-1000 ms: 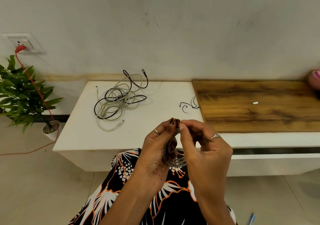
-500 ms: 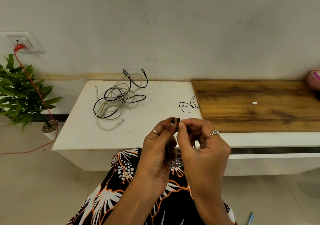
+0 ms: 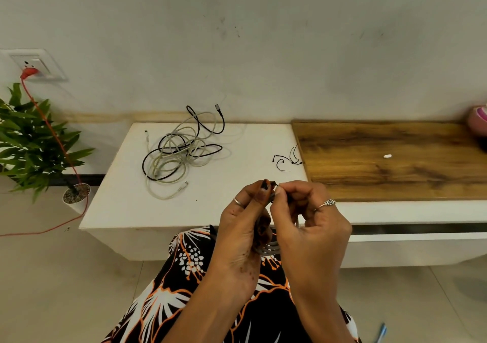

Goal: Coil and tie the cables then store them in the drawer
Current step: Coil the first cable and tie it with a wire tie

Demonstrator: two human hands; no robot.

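Far left: green potted plant [image 3: 31, 142] on the floor, red cord [image 3: 56, 142] running up to a wall socket. White tabletop [image 3: 126, 203]: loose tangle of grey and black cables [image 3: 181, 153] at far left, thin black twist ties [image 3: 286, 160] right of it. Near centre, above the lap: left hand [image 3: 243, 226] grips a small coiled grey cable [image 3: 270, 249]; right hand [image 3: 308, 221] fingers pinch a black tie [image 3: 272, 183] at the coil's top. Wooden panel [image 3: 395, 158] on the right.

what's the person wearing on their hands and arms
Both forearms are bare, no sleeves showing. The left hand has a thin plain band and dark polish on the thumbnail. The right hand has a wider silver ring with patterned openwork.
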